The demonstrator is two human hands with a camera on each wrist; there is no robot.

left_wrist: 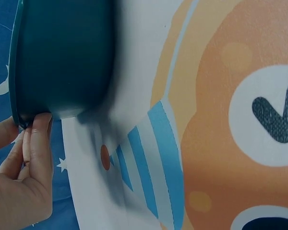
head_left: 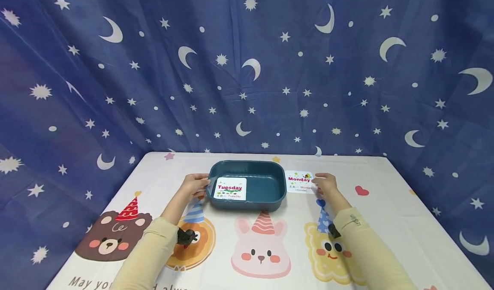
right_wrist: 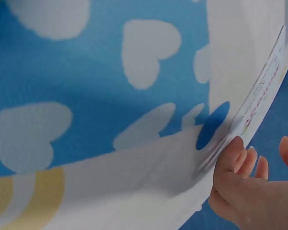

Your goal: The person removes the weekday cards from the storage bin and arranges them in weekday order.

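A dark teal plastic basin point(head_left: 266, 204), rectangular with rounded corners, stands near the back of the table. Inside it, at the left, lies a white "Tuesday" card point(head_left: 230, 188). My left hand point(head_left: 194, 184) pinches the basin's left rim, thumb above and fingers below, as the left wrist view shows at the rim point(left_wrist: 18, 96). Just right of the basin is a white "Monday" card point(head_left: 300, 182) on the table. My right hand point(head_left: 325, 183) is at that card's right edge. In the right wrist view the fingertips point(right_wrist: 236, 143) touch its edge, while the thumb is raised apart.
The white tablecloth point(head_left: 216, 243) is printed with party-hat animals, hearts and lettering. A blue curtain point(head_left: 247, 67) with moons and stars hangs behind the table's back edge and at both sides. Dark wrist devices point(head_left: 187, 237) sit beneath the forearms.
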